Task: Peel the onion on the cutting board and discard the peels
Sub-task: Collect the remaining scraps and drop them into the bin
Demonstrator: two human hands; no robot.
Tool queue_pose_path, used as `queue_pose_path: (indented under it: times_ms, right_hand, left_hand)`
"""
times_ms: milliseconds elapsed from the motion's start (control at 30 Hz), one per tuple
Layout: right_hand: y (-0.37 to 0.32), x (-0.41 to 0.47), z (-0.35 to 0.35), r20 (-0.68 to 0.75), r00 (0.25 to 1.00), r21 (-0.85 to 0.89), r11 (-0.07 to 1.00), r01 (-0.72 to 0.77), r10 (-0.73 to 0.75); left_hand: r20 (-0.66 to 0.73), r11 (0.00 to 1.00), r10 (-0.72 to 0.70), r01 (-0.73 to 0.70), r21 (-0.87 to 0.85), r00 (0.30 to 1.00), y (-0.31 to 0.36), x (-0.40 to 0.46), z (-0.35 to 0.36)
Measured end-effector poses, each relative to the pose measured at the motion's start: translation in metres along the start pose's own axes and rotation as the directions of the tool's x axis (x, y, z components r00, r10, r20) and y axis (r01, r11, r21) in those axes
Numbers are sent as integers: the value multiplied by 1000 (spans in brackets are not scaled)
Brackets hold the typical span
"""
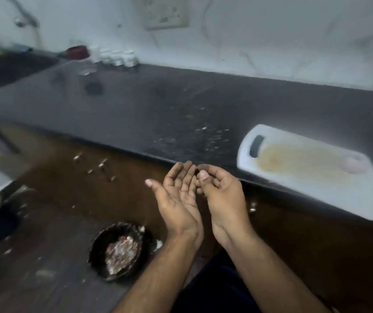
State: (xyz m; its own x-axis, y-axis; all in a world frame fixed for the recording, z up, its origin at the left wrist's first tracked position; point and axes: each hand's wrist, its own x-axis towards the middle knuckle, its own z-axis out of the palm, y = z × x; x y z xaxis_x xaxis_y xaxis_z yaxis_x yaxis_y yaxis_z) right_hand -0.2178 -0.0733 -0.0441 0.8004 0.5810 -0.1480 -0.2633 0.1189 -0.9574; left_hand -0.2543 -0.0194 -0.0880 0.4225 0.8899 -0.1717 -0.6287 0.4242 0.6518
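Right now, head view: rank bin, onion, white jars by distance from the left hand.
From the left hand:
1. Bin, on the floor just below-left, peels inside.
2. Onion, right, on the cutting board.
3. White jars, far back left by the wall.

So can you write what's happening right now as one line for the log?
left hand: open, palm up | right hand: open, empty | onion: peeled, on cutting board | peels: in bin below

We see a home kitchen: a long dark stone surface (158, 105) against a white marbled wall, a white plastic cutting board (294, 177), small white-lidded jars (117, 57), and a tap (26, 20).
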Motion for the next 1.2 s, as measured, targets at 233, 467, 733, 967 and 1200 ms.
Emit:
queue_pose_path:
  times_ms: [233,467,733,967,1200]
  right_hand:
    - [88,-6,113,207,905,4,924,-381,372]
    - [157,3,202,299,852,-327,885,-332,430]
    - [159,14,220,346,864,-461,868,-183,366]
    - [132,10,198,313,891,-370,907,-203,328]
    - [83,-1,147,266,942,-324,939,-112,204]
  left_hand:
    - [-402,988,121,-150,-40,908,77,29,-121]
    - [-612,965,167,-255,-59,773,128,60,-203]
    - [-627,963,199,-268,-16,753,134,75,-234]
    - [-509,974,210,-222,37,835,123,69,-207]
    - [-323,974,223,-201,101,920,107,42,-145]
